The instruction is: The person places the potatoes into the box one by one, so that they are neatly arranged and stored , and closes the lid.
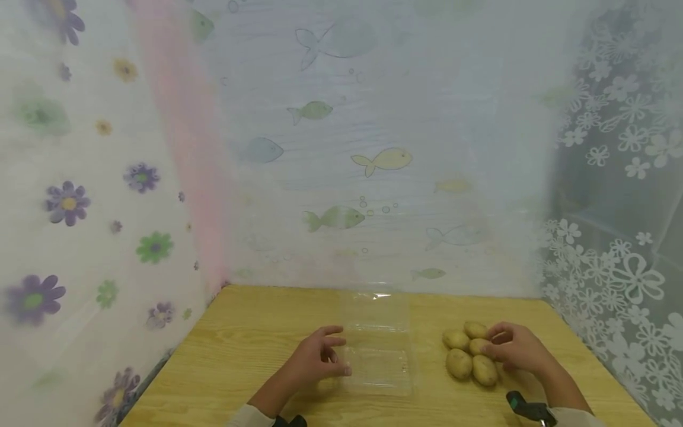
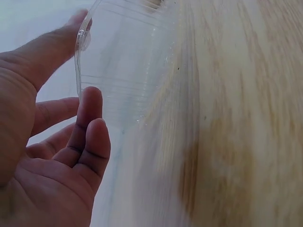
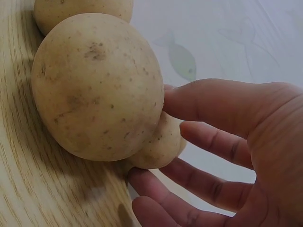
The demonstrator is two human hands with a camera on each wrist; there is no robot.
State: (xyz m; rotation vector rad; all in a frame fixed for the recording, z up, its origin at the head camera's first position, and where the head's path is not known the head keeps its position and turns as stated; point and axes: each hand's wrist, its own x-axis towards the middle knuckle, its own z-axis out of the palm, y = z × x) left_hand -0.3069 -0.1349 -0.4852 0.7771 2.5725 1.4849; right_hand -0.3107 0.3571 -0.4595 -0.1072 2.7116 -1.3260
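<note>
If judged by the present layout alone, looks to be near the beginning. Can count as done the opening of a clear, rectangular, hinged plastic container (image 1: 376, 367), found near the middle of a pale yellow, wood-grained table (image 1: 224, 332) with its lid (image 1: 373, 311) folded back from the base toward a white curtain printed with pastel fish (image 1: 395, 255). Can see no potato inside it yet. Must count as left all five oval, yellow-skinned, lightly speckled potatoes (image 1: 459, 364), bunched closely on the wood to the right of the container and well apart from it. At the container's left edge, find the left hand (image 1: 320, 356) with thumb and fingers parted and loosely bent, touching the thin clear rim (image 2: 77, 61), seemingly to steady rather than lift; can make out no firm pinch in the left wrist view. At the right side of the bunch, find the right hand (image 1: 514, 347) with fingers parted and curved about the nearest potatoes, thumb against or very close to one; cannot tell whether any is truly gripped. Cannot claim any as raised, with each potato seen low among the others.
</note>
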